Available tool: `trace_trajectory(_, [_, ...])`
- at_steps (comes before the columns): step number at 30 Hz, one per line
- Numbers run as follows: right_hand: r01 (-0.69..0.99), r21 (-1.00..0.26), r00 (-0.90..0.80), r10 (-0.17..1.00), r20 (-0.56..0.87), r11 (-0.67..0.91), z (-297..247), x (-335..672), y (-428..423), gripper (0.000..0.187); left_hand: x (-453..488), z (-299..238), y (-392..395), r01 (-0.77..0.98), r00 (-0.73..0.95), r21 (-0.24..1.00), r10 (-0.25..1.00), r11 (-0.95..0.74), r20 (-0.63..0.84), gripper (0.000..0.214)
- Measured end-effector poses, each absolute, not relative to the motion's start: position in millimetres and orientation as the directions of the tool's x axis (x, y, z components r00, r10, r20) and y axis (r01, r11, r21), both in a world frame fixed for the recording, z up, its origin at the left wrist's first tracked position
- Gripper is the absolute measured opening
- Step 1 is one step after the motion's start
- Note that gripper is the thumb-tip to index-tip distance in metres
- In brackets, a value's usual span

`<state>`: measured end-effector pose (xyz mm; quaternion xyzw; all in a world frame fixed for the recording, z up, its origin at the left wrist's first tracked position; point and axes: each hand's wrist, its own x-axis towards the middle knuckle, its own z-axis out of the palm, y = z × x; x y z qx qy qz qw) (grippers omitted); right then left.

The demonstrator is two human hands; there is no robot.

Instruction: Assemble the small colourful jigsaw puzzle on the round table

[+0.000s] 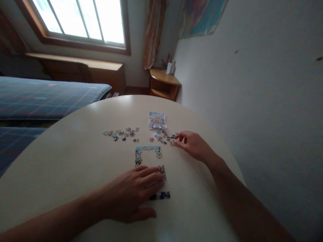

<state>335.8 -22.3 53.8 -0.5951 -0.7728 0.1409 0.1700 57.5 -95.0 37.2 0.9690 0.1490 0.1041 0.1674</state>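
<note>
My left hand [133, 193] lies flat and open on a round white table [75, 161], fingers stretched over the lower part of a partly joined jigsaw frame [147, 153]. A short joined strip [161, 195] shows just below its fingertips. My right hand [193, 144] reaches into a scatter of loose puzzle pieces [164, 137], with thumb and forefinger pinched together at a piece at the scatter's right edge; whether it is lifted I cannot tell.
A second scatter of loose pieces [121, 133] lies left of centre. A small picture card [156, 120] sits behind the pieces. Beyond the table are a bed with a blue plaid cover [45, 95], a wooden corner shelf [164, 84] and the white wall at right.
</note>
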Motion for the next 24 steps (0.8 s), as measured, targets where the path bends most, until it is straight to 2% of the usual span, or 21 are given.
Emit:
trace_trajectory(5, [0.838, -0.455, -0.264, 0.953, 0.147, 0.303, 42.2, 340.0, -14.1, 0.024, 58.3, 39.5, -96.2, 0.275, 0.935, 0.336, 0.332, -0.901, 0.125, 0.052])
trace_trajectory(11, [0.804, -0.492, -0.359, 0.932, 0.043, 0.333, 45.8, 347.0, -15.9, 0.023, 58.5, 38.7, -95.8, 0.279, 0.927, 0.354, 0.347, -0.892, 0.142, 0.049])
trace_trajectory(17, [0.838, -0.46, -0.308, 0.95, 0.041, 0.292, 50.6, 363.6, -11.9, 0.021, 59.4, 38.8, -96.4, 0.284, 0.925, 0.371, 0.354, -0.884, 0.135, 0.046])
trace_trajectory(24, [0.854, -0.457, -0.307, 0.95, -0.057, 0.249, 47.8, 366.2, -11.9, 0.019, 60.3, 40.7, -96.2, 0.29, 0.931, 0.368, 0.35, -0.883, 0.105, 0.045])
